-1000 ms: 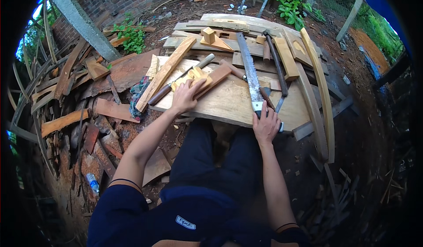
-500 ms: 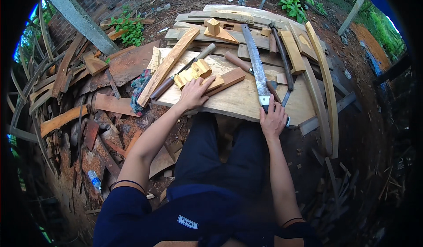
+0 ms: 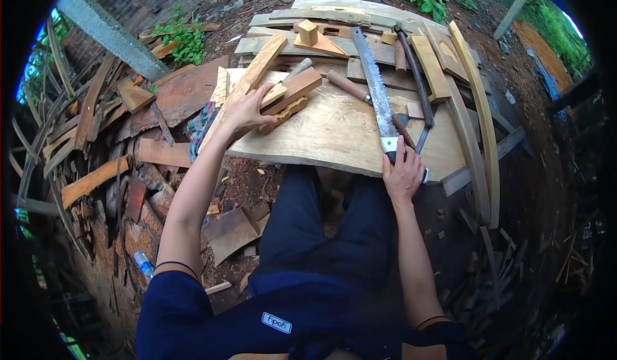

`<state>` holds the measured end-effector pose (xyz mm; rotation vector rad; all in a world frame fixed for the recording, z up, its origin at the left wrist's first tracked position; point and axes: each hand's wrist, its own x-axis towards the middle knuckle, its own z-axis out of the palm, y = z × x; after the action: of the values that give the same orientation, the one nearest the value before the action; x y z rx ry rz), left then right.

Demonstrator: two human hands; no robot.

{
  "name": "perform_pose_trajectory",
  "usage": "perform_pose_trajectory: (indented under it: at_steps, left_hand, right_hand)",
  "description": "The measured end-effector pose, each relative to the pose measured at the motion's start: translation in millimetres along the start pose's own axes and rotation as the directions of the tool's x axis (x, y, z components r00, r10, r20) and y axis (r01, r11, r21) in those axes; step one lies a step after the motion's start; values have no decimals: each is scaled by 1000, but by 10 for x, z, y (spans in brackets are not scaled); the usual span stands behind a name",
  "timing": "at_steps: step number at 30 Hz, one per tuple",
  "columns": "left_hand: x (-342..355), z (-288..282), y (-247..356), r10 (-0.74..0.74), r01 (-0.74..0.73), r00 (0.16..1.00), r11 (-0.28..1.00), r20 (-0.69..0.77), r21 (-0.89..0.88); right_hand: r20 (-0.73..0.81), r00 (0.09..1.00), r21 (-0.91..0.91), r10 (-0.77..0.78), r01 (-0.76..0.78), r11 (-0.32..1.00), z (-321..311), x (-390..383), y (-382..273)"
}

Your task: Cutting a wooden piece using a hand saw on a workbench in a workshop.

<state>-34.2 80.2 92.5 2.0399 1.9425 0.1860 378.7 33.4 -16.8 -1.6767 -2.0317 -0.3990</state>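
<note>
At the left of the workboard (image 3: 321, 129), my left hand (image 3: 246, 111) is closed over the near ends of several wooden pieces. Among them are a pale strip (image 3: 274, 95), a reddish-brown block (image 3: 299, 89) and a wavy-edged carved piece (image 3: 286, 114). The fingers lie on the far side and the thumb on the near side; the palm hides part of the pieces. At the right front edge, my right hand (image 3: 405, 172) grips the dark handle of a handsaw (image 3: 379, 93). Its toothed blade points away from me, flat on the wood.
A long wooden bar (image 3: 257, 68) slants beside my left hand, near a tool handle (image 3: 299, 70). Right of the saw lie a dark long-handled tool (image 3: 416, 74) and curved slats (image 3: 474, 96). A wooden-handled tool (image 3: 347, 85) lies left of the blade. Scrap wood (image 3: 96, 180) covers the left ground.
My left hand has moved left with the wooden pieces, which have turned; the carved piece now lies nearest me. The right hand stays on the saw handle.
</note>
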Motion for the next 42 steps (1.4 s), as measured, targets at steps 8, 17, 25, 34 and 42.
perform_pose_trajectory:
  at_steps: [8,17,25,34,42]
  left_hand:
    - [199,-27,218,-104,109,994,977,-38,181]
    - [66,5,537,-31,34,999,973,-17,228]
    - [96,72,413,-46,47,999,984,-9,173]
    - [-72,347,1221,143,-141,988,989,-55,34]
    - [483,790,1451,-28,20,994,997,-110,-69]
  right_hand:
    - [27,999,13,19,-20,1000,-59,31,-12]
    - [16,1000,7,3,-3,1000,-78,26,-30]
    - [9,1000,-1,23,-22,1000,-61,10,-34]
    - [-9,1000,21,8,-8,1000,-69,41,26]
    - [20,1000,37,9,-10,999,-52,23,-54]
